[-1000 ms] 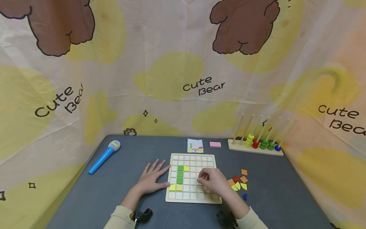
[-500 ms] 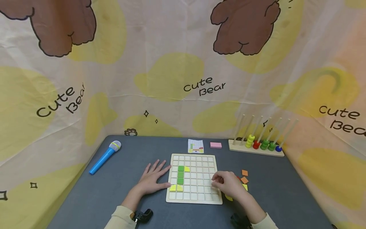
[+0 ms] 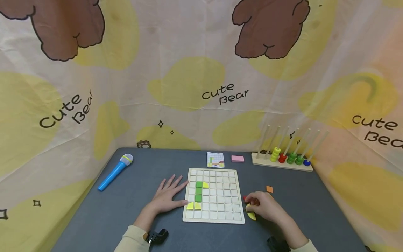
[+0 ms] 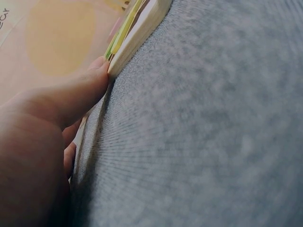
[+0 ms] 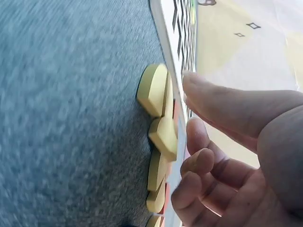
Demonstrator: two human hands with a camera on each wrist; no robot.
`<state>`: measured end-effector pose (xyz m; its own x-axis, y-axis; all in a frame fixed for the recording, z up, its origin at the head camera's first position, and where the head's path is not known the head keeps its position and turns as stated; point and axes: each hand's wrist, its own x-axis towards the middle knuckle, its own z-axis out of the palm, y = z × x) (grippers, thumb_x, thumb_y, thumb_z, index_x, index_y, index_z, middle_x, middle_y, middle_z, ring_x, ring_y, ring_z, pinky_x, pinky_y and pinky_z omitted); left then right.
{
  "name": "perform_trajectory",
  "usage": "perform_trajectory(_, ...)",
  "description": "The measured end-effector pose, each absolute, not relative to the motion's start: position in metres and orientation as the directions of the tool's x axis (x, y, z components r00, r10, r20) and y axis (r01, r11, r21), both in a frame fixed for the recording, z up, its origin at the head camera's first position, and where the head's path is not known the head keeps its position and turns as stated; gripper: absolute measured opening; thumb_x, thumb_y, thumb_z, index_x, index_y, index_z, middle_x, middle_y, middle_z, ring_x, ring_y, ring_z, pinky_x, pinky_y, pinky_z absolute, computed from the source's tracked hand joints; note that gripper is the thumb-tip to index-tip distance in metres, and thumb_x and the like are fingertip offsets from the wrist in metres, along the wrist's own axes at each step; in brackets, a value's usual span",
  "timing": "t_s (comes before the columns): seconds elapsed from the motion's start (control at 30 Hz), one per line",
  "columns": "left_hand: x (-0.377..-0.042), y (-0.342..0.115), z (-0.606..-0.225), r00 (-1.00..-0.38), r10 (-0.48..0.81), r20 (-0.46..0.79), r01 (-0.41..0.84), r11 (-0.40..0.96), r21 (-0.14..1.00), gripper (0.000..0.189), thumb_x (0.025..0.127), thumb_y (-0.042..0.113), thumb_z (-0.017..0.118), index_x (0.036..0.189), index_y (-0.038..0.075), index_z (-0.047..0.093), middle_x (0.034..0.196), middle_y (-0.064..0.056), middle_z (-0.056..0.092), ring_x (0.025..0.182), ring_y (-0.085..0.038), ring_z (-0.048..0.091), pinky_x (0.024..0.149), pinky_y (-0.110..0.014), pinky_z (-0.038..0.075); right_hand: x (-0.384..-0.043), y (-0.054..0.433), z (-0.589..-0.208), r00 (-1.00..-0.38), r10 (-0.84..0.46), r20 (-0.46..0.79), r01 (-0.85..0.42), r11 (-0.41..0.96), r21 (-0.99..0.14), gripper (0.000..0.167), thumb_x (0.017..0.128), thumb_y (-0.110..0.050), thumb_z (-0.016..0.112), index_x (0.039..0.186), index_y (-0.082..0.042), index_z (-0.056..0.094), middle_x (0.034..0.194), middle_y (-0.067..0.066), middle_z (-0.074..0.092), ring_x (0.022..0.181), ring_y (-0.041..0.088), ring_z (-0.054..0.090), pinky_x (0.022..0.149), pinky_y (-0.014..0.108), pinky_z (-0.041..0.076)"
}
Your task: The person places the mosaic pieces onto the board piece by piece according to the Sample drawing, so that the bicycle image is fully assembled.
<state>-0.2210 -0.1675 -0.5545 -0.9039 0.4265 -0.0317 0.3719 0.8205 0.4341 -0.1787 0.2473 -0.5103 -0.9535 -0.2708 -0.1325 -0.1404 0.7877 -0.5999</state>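
Note:
My left hand [image 3: 168, 197] lies with fingers spread on the table, its thumb and index fingertip touching the left edge of the wooden grid board [image 3: 220, 201]. In the left wrist view the thumb [image 4: 83, 92] meets that edge. On the board sit a column of green squares [image 3: 198, 191] and several yellow tiles [image 3: 205, 184]. My right hand [image 3: 266, 206] hovers over loose tiles right of the board, fingers loosely curled. Yellow tiles [image 5: 154, 90] lie beside its fingers in the right wrist view; nothing shows between thumb and fingertips. Part of the pile is hidden under this hand.
An orange square [image 3: 269, 189] lies beyond my right hand. Behind the board are a printed pattern card [image 3: 215, 160] and a pink block [image 3: 237, 159]. A bead abacus [image 3: 281, 161] stands at back right, a blue toy microphone [image 3: 114, 172] at left.
My right hand has moved right, from over the board to the loose tiles. Some yellow and red tiles now lie closer to the board's right edge. My left hand stays in place.

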Motion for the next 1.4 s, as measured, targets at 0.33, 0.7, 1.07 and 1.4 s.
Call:
perform_trajectory(0.33, -0.22, -0.168, -0.554, -0.905, 0.424, -0.027, 0.375, 0.827, 0.418, 0.085, 0.087, 0.074, 0.056, 0.159, 0.035, 0.032, 0.168, -0.001, 0.024, 0.158, -0.033, 0.008, 0.123, -0.063, 0.001, -0.184, 0.255, -0.513, -0.923, -0.353, -0.15, -0.194, 0.767, -0.612, 0.022, 0.08, -0.025, 0.086, 0.096, -0.016, 0.075, 0.075, -0.003, 0.054, 0.069, 0.014, 0.047, 0.058, 0.025, 0.036)
perform_trajectory(0.7, -0.221, -0.168, -0.553, -0.901, 0.431, -0.04, 0.375, 0.823, 0.428, 0.084, 0.088, 0.073, 0.056, 0.159, 0.035, 0.032, 0.169, -0.001, 0.022, 0.158, -0.033, 0.006, 0.123, -0.063, 0.0, -0.187, 0.256, -0.518, -0.942, -0.276, -0.19, -0.102, 0.777, -0.621, 0.021, 0.077, -0.023, 0.088, 0.087, -0.016, 0.071, 0.073, 0.0, 0.052, 0.07, 0.016, 0.048, 0.058, 0.026, 0.034)
perform_trajectory(1.07, -0.222, -0.169, -0.555, -0.901, 0.433, -0.037, 0.378, 0.822, 0.426, 0.085, 0.088, 0.074, 0.056, 0.159, 0.035, 0.031, 0.169, 0.0, 0.021, 0.158, -0.032, 0.006, 0.123, -0.063, 0.0, -0.19, 0.256, -0.517, -0.945, -0.274, -0.178, -0.116, 0.79, -0.603, 0.026, 0.076, -0.025, 0.089, 0.081, -0.015, 0.066, 0.073, 0.001, 0.049, 0.069, 0.016, 0.048, 0.057, 0.026, 0.034)
perform_trajectory(1.4, -0.221, -0.168, -0.555, -0.903, 0.429, -0.034, 0.379, 0.829, 0.411, 0.085, 0.087, 0.074, 0.056, 0.159, 0.034, 0.032, 0.168, -0.001, 0.022, 0.158, -0.033, 0.007, 0.123, -0.063, 0.0, -0.196, 0.249, -0.509, -0.963, -0.243, -0.117, -0.119, 0.771, -0.626, 0.021, 0.085, -0.02, 0.082, 0.085, -0.017, 0.062, 0.075, -0.003, 0.055, 0.069, 0.014, 0.051, 0.058, 0.025, 0.04)
